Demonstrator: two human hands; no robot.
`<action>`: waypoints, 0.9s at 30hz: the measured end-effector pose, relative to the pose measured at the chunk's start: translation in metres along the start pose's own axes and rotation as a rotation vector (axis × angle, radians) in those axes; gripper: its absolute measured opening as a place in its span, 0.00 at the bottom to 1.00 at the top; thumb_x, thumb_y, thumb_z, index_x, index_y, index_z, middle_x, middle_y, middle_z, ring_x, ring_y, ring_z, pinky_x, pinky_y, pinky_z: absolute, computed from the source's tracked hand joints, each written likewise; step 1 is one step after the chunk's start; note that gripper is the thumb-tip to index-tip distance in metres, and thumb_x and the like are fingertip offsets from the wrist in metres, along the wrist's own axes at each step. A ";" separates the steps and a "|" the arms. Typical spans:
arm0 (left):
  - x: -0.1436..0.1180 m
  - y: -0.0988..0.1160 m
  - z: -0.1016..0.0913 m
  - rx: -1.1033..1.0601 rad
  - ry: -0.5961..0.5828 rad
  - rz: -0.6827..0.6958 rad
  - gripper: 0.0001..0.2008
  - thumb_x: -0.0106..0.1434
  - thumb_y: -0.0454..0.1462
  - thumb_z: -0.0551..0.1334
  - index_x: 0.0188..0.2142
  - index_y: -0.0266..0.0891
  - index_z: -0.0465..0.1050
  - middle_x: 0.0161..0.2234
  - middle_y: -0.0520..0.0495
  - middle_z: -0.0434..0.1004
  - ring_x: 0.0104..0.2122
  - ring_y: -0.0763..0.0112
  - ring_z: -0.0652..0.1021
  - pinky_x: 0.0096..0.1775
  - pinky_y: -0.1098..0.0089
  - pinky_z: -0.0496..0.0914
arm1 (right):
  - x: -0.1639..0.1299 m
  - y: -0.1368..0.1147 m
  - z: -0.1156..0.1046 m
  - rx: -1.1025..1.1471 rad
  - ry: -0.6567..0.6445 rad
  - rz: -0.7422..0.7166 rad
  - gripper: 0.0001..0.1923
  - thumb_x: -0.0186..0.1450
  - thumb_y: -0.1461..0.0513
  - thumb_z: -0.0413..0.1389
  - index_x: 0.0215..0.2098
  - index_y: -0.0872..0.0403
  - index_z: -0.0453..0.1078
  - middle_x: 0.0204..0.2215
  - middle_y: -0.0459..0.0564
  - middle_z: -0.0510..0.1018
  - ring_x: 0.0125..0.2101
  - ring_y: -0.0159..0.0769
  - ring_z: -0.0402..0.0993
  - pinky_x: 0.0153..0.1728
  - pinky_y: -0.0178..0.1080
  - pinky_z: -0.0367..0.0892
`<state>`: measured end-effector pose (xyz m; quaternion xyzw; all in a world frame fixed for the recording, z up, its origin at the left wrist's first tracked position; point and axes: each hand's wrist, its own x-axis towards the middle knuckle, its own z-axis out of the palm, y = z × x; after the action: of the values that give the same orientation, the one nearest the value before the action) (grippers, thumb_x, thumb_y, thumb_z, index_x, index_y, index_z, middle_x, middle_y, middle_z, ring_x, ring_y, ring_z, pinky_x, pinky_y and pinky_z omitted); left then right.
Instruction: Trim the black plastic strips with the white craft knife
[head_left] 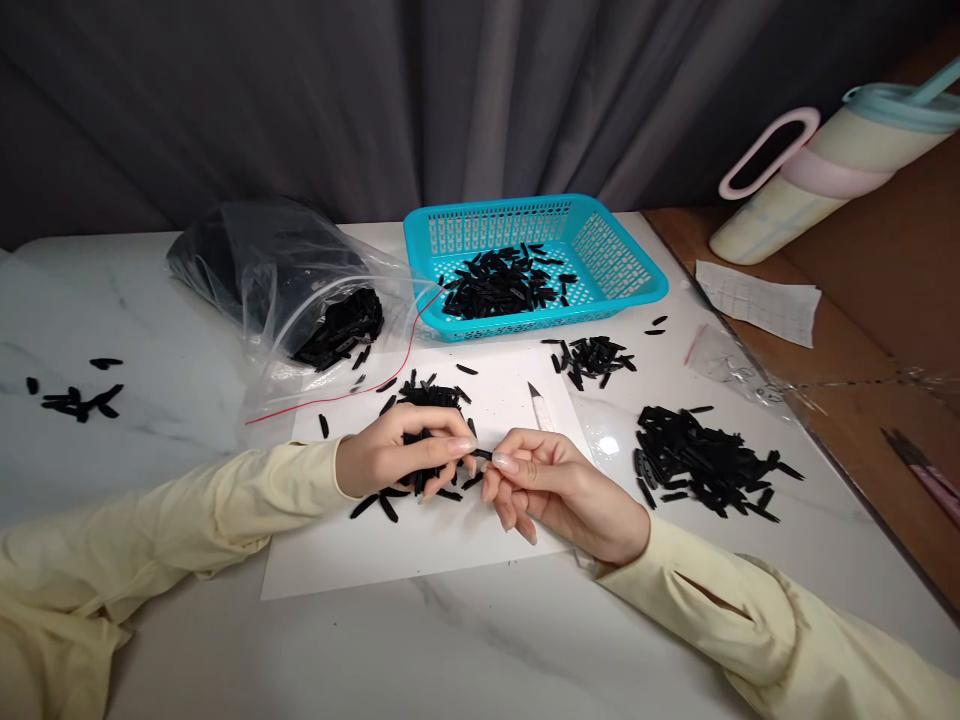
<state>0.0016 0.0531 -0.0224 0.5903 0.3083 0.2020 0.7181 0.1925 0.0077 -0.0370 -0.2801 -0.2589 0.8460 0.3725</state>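
Between my two hands is a small, narrow black piece [484,454], pinched at one end by each. My left hand [405,452] grips it between thumb and forefinger, above a pile of similar black pieces [429,393] on a white sheet of paper [337,550]. With thumb and forefinger my right hand [566,488] holds the other end, its remaining fingers curled loosely. The fingertips cover most of the piece, so its exact kind is hidden. A craft knife [540,408] with a dark pointed tip lies on the paper just beyond my right hand.
A turquoise basket [540,325] holds more black pieces. Left of it lies an open zip bag [300,270] spilling some. Other piles [701,460] [596,358] sit to the right, a few pieces [82,402] far left. A tumbler [810,180] stands on cardboard at right.
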 end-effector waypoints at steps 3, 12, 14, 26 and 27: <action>0.000 -0.001 0.000 -0.016 -0.003 0.003 0.14 0.61 0.43 0.58 0.29 0.32 0.70 0.13 0.54 0.65 0.12 0.82 0.60 0.15 0.78 0.52 | 0.000 -0.001 0.001 0.000 0.009 -0.001 0.06 0.59 0.64 0.60 0.26 0.59 0.70 0.24 0.50 0.78 0.19 0.28 0.74 0.15 0.26 0.67; 0.000 0.000 0.000 -0.016 -0.011 -0.014 0.14 0.61 0.43 0.57 0.29 0.32 0.70 0.13 0.54 0.65 0.12 0.81 0.60 0.15 0.77 0.52 | 0.000 0.000 0.001 -0.016 0.025 -0.015 0.07 0.59 0.64 0.60 0.25 0.59 0.70 0.23 0.49 0.78 0.18 0.27 0.73 0.14 0.25 0.66; 0.001 0.000 0.000 -0.016 -0.016 -0.015 0.14 0.61 0.43 0.57 0.30 0.32 0.69 0.13 0.54 0.65 0.12 0.81 0.61 0.16 0.76 0.52 | 0.000 0.000 0.001 -0.015 0.029 -0.016 0.07 0.59 0.64 0.60 0.25 0.59 0.69 0.23 0.49 0.78 0.18 0.27 0.72 0.14 0.25 0.66; 0.003 -0.003 -0.004 0.129 -0.049 -0.038 0.18 0.63 0.47 0.53 0.31 0.33 0.68 0.13 0.54 0.65 0.13 0.79 0.62 0.17 0.75 0.56 | 0.000 -0.001 0.002 0.006 0.061 -0.001 0.09 0.59 0.63 0.60 0.24 0.59 0.68 0.23 0.49 0.77 0.18 0.27 0.72 0.14 0.25 0.67; 0.004 -0.003 -0.003 0.138 -0.047 -0.044 0.19 0.63 0.47 0.52 0.31 0.33 0.68 0.13 0.54 0.65 0.13 0.79 0.62 0.17 0.75 0.56 | 0.000 -0.001 0.002 0.004 0.060 -0.004 0.09 0.59 0.63 0.60 0.24 0.59 0.68 0.23 0.49 0.77 0.18 0.27 0.72 0.14 0.25 0.67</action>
<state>0.0016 0.0572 -0.0269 0.6360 0.3173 0.1507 0.6871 0.1920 0.0081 -0.0351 -0.3040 -0.2465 0.8370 0.3824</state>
